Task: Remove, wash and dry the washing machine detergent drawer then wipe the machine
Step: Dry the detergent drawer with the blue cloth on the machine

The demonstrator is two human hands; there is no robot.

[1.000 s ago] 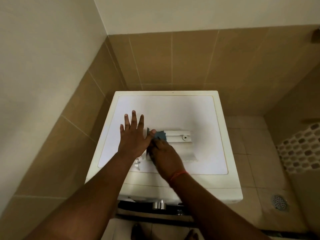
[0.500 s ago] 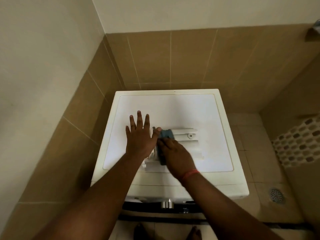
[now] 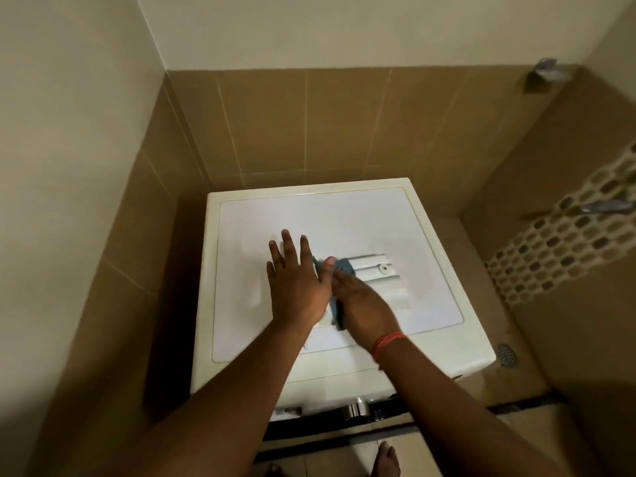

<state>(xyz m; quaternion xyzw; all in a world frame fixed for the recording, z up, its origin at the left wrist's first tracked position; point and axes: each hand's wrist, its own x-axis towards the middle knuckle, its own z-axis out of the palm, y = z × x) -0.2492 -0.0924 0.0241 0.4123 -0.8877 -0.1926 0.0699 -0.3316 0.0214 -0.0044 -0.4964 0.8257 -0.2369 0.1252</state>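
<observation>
Head view: the detergent drawer (image 3: pixel 373 282), white ribbed plastic, lies on top of the washing machine (image 3: pixel 344 215). It looks light, stiff and probably slick when wet; best held by its long side rails. The right hand (image 3: pixel 364 306) presses a blue cloth (image 3: pixel 339 266) into it, fingers curled round the cloth. The left hand (image 3: pixel 296 284) rests flat beside it, fingers spread wide.

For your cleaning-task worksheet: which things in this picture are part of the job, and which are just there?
Job: drawer, blue cloth, washing machine, left hand, right hand.
Just there: floor drain, mosaic tiles, wall fitting.
</observation>
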